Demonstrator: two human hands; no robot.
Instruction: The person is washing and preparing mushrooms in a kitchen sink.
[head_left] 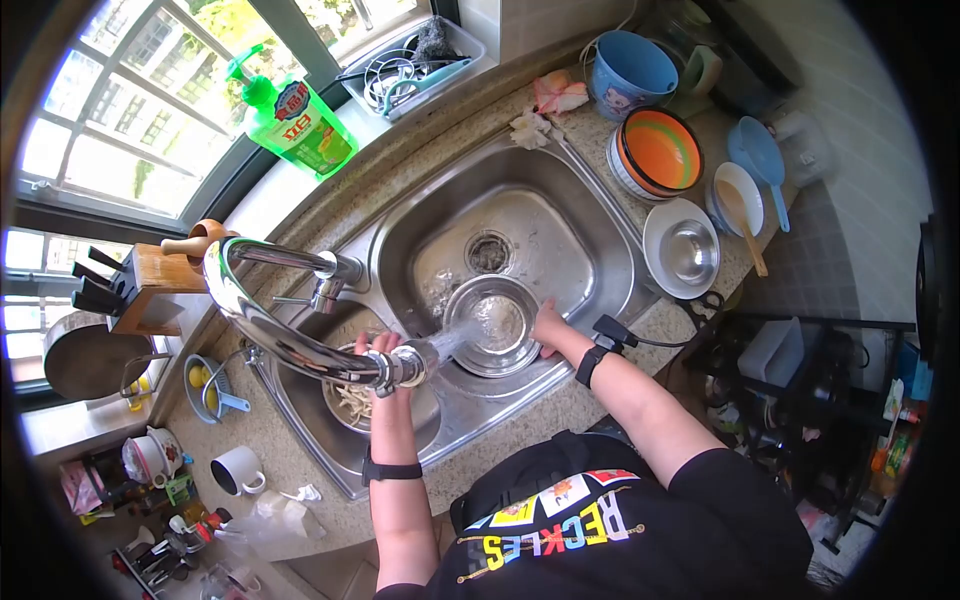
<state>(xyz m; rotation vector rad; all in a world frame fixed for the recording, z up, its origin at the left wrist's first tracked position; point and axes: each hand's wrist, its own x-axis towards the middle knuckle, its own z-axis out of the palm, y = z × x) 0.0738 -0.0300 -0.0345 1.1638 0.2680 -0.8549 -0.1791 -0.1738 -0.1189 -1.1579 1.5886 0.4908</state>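
Observation:
A round stainless steel bowl (490,360) sits low in the large basin, with water from the faucet head (405,368) spraying into it. My right hand (548,327) grips the bowl's right rim. Just behind the faucet head is my left hand (378,345), its visible fingers stretched out and apart; the palm is partly hidden by the metal. Under that hand, a bowl of pale strips of food (352,403) rests in the smaller basin. The curved chrome faucet (235,300) arches over the left side.
Along the right counter stand stacked orange bowls (662,150), a white bowl (660,245), a blue ladle (757,150) and a blue bucket (635,75). A green soap bottle (300,125) is on the sill. A knife block (160,283) and white mug (237,470) are at left.

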